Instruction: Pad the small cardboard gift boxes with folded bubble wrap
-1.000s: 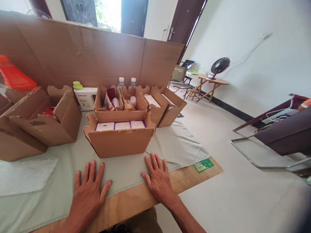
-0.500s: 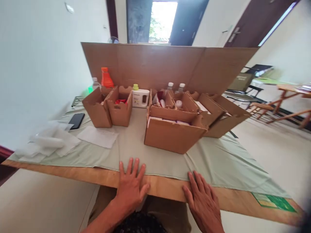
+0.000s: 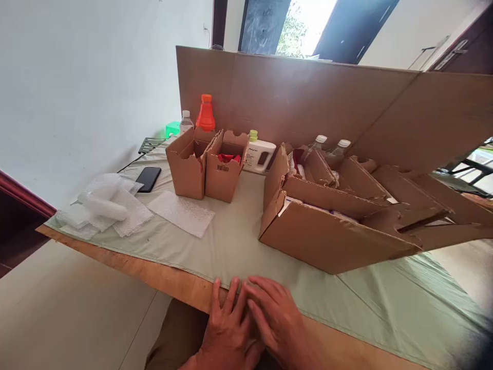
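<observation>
My left hand (image 3: 225,329) lies flat on the near edge of the wooden table (image 3: 162,275), fingers stretched out, holding nothing. My right hand (image 3: 275,318) rests partly over the left, its fingers extended and touching the pale green cloth (image 3: 231,241). Just beyond them stands an open cardboard box (image 3: 327,241) with white packs inside. Two more open boxes (image 3: 208,164) stand further left, one holding something red.
A tall cardboard screen (image 3: 308,97) backs the table. An orange bottle (image 3: 206,113), clear bottles (image 3: 186,122) and a white jug (image 3: 260,154) stand along it. Bubble-wrap sheets (image 3: 181,213), a plastic bundle (image 3: 102,200) and a black phone (image 3: 148,179) lie at the left. Bare floor lies below left.
The view has swung left and tilted. My hands, apart and flat on the table before, have come together, the right now overlapping the left.
</observation>
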### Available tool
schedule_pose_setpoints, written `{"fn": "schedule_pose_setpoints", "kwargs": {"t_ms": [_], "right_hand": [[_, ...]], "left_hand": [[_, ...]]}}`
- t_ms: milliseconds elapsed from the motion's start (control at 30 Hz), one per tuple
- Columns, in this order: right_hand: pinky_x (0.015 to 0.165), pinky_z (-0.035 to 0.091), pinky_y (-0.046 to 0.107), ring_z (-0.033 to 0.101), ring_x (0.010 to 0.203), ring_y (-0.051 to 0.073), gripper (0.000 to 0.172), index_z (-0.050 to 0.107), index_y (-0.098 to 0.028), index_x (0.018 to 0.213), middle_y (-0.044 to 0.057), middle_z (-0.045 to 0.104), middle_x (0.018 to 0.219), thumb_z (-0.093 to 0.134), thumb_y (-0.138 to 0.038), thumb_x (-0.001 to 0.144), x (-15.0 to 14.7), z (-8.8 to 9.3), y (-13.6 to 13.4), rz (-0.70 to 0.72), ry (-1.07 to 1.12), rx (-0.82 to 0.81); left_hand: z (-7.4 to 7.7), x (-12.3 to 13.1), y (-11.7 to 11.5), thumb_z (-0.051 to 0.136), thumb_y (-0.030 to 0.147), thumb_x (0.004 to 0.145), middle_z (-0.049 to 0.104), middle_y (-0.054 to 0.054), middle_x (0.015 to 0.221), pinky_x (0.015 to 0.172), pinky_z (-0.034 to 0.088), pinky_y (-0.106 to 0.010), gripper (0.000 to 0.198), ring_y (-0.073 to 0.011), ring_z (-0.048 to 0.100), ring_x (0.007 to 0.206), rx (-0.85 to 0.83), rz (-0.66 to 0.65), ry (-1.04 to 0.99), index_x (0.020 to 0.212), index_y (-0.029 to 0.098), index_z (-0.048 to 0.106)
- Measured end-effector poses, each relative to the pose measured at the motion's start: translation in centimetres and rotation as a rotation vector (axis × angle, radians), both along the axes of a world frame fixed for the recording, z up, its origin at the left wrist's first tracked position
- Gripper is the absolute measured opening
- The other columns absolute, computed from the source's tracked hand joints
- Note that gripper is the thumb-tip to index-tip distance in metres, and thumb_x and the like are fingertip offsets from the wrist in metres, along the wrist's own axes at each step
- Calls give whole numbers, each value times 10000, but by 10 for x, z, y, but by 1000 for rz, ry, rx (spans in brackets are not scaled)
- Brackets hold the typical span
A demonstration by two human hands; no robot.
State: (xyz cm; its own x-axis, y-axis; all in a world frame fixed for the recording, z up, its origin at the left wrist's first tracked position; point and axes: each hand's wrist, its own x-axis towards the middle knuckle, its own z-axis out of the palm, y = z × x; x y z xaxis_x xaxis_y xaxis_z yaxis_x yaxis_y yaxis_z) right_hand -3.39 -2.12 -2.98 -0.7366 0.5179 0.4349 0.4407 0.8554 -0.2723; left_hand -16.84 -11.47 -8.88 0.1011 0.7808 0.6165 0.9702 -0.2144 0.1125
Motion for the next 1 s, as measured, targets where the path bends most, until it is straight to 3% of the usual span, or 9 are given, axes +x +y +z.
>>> {"fn": "schedule_pose_setpoints", "kwargs": {"t_ms": [100, 233, 333, 400, 533, 700, 867, 933, 1000], "right_hand": [[934, 543, 429, 631, 1136, 276, 340, 669, -194, 1192, 121, 684, 1280, 522, -75, 909, -76, 13, 30, 63, -74, -34], [924, 521, 497, 539, 1285, 358, 580, 533, -134, 1430, 234, 535, 1458, 549, -19, 861, -156, 3, 65, 86, -241, -13], [968, 491, 485, 509, 1334, 342, 370, 672, -156, 1236, 195, 570, 1440, 575, -59, 893, -185, -6, 79, 147, -263, 26], [1006, 468, 444, 508, 1340, 292, 227, 725, -183, 1049, 124, 638, 1377, 585, -78, 905, -183, -7, 82, 174, -257, 49], [1013, 451, 420, 522, 1313, 255, 199, 704, -182, 985, 103, 668, 1337, 575, -70, 883, -129, 4, 74, 140, -174, 70], [950, 465, 435, 528, 1297, 267, 367, 672, -196, 1041, 108, 675, 1310, 434, 20, 864, 6, 18, 54, 35, 14, 134], [898, 530, 416, 599, 1234, 262, 540, 687, -214, 1098, 100, 689, 1281, 375, 88, 776, 139, 12, 36, -221, -79, 165], [900, 546, 420, 615, 1220, 261, 574, 676, -215, 1159, 102, 678, 1301, 371, 87, 777, 169, 10, 26, -354, -78, 132], [925, 548, 423, 616, 1221, 253, 549, 667, -224, 1172, 92, 671, 1316, 388, 75, 805, 177, 10, 18, -430, -20, 82]], "left_hand": [[-10, 3, 6, 611, 543, 873, 728, -119, 1156, 1223, 131, -670, 461, -369, 538, 1289, 120, 4, -115, 1194, 226, 706], [-27, 5, 15, 612, 494, 875, 746, -110, 1056, 1254, 94, -653, 338, -340, 590, 1217, 212, 10, -109, 1017, 216, 743], [-41, 6, 19, 599, 395, 900, 756, -98, 1048, 1258, 126, -653, 230, -334, 580, 1284, 314, 30, -77, 985, 231, 736], [-47, 5, 19, 615, 310, 901, 765, -69, 1057, 1267, 153, -626, 136, -307, 593, 1299, 332, 40, -75, 959, 253, 725], [-43, -3, 8, 636, 193, 895, 774, -12, 1106, 1247, 305, -524, 150, -226, 687, 1177, 205, 20, -124, 981, 294, 706], [-10, -17, -14, 510, 203, 957, 756, -97, 1117, 1003, 561, -441, 182, -232, 723, 1065, 28, -81, -386, 1028, 251, 670], [27, -23, -14, 524, 140, 946, 712, -91, 1109, 893, 585, -343, 241, -209, 686, 1062, -75, -164, -575, 1135, 230, 643], [43, -21, -2, 555, 115, 928, 687, -90, 1159, 935, 571, -333, 273, -207, 661, 1108, -113, -218, -524, 1164, 220, 645], [57, -15, 16, 573, 106, 917, 669, -93, 1175, 955, 559, -332, 286, -208, 642, 1128, -129, -272, -462, 1175, 206, 644]]}}
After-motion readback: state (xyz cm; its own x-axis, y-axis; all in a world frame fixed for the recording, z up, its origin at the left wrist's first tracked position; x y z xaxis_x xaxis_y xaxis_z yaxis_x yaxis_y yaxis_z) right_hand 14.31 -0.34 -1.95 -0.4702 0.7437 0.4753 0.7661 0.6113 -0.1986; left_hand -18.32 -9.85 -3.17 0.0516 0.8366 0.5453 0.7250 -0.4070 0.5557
